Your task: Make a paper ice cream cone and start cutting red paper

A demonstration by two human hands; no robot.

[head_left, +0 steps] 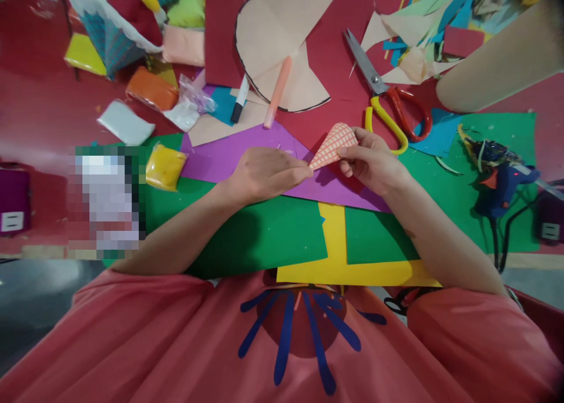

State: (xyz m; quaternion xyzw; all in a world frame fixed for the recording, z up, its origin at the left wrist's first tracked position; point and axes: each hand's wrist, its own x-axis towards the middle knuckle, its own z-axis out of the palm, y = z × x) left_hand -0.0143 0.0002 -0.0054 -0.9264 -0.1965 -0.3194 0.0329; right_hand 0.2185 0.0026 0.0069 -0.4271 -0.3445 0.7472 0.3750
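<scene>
A small paper cone (333,144) with an orange-red grid pattern lies between my two hands, its point toward the left and its wide end toward the right. My left hand (274,174) pinches the pointed tip, fingers pressed together. At the wide end, my right hand (370,159) grips the cone between thumb and fingers. Beneath them are purple paper (247,147) and green paper (282,227). Just beyond my right hand rest scissors (379,89) with one yellow and one red handle. An orange marker (278,91) lies on a beige paper cutout (268,39) with a black outline.
A blue glue gun (504,185) with a cable is at the right, below a beige cylinder (497,68). Clay packets, including a yellow one (166,167) and an orange one (152,89), lie at the left near a decorated blue cone (118,36). Paper scraps (409,30) are at the back right.
</scene>
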